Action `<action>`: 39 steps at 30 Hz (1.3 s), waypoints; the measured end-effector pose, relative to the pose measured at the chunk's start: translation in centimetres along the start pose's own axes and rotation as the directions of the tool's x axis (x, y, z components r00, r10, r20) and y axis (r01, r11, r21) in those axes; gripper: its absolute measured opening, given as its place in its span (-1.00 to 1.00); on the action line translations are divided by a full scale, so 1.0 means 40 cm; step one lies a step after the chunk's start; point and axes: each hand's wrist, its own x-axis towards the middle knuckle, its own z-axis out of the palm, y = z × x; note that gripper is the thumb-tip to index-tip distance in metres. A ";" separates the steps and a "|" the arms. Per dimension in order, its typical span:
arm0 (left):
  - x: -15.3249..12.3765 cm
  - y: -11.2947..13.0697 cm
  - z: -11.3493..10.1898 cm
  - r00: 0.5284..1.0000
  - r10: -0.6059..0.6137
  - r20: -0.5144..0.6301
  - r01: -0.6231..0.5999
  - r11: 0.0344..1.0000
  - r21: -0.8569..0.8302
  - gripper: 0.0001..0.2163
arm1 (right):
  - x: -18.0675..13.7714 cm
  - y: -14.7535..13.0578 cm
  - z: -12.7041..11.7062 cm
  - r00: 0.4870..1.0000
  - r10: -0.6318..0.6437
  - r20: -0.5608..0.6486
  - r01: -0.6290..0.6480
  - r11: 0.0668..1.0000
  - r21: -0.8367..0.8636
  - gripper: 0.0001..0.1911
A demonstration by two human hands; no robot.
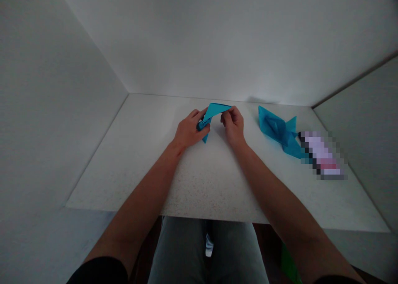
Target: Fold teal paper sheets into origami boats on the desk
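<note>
Blue paper; fingers pinched on it

On my feed the folded blue paper sat between the left hand and right hand, near the far edge of the surface. I saw a smooth flap tapering rightward to a tip at the right fingers, darker bunched folds in the left grip, and a narrow point angled toward me below.
</note>
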 end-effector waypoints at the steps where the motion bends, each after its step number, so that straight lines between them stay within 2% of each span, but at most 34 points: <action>1: -0.001 -0.002 0.002 1.000 0.008 -0.001 -0.008 1.000 -0.014 -0.41 | 0.000 -0.001 -0.001 1.000 0.003 0.003 -0.003 1.000 -0.009 -0.53; 4: -0.001 -0.013 0.009 0.999 0.002 -0.042 -0.005 0.997 -0.079 -0.35 | -0.002 -0.001 -0.005 1.000 0.011 0.012 -0.011 0.999 -0.030 -0.59; 6: 0.002 -0.023 0.012 0.992 -0.051 -0.115 0.033 0.988 -0.153 -0.39 | -0.004 0.000 -0.007 0.999 0.025 0.028 -0.024 0.999 -0.047 -0.65; 10: 0.012 -0.038 0.016 0.947 -0.183 -0.265 0.093 0.943 -0.318 -0.53 | -0.007 -0.005 -0.005 0.993 0.048 0.105 -0.039 0.995 -0.087 -0.75; 12: 0.016 -0.041 0.018 0.935 -0.211 -0.283 0.099 0.926 -0.365 -0.58 | -0.009 -0.012 -0.003 0.990 0.042 0.138 -0.030 0.996 -0.086 -0.78; 15: 0.016 -0.037 0.021 0.950 -0.190 -0.246 0.086 0.921 -0.381 -0.63 | -0.010 -0.025 -0.001 0.985 0.035 0.166 -0.024 0.997 -0.070 -0.81; 19: 0.012 -0.024 0.010 0.971 -0.078 -0.226 0.009 0.957 -0.290 -0.71 | -0.012 -0.035 -0.004 0.976 0.051 0.211 -0.041 0.998 -0.055 -0.82; 25: 0.012 -0.014 -0.016 0.949 0.127 -0.290 -0.124 0.992 0.029 -0.72 | -0.009 -0.029 -0.008 0.971 0.026 0.238 -0.017 0.999 -0.040 -0.83; 29: 0.009 -0.012 -0.018 0.958 0.118 -0.263 -0.087 0.988 0.129 -0.57 | -0.008 -0.024 -0.010 0.974 0.022 0.226 -0.014 0.999 -0.036 -0.83; 33: 0.002 -0.006 -0.023 0.957 0.069 -0.282 -0.020 0.984 0.175 -0.49 | -0.012 -0.028 -0.012 0.962 -0.005 0.272 0.007 1.000 -0.008 -0.78; 36: -0.002 0.001 -0.027 0.957 0.070 -0.282 -0.016 0.982 0.191 -0.49 | -0.013 -0.031 -0.011 0.954 0.003 0.299 -0.003 1.000 0.002 -0.75; 39: -0.002 0.004 -0.027 0.961 0.082 -0.264 -0.036 0.984 0.175 -0.53 | -0.011 -0.029 -0.008 0.967 0.047 0.249 -0.052 0.999 0.014 -0.74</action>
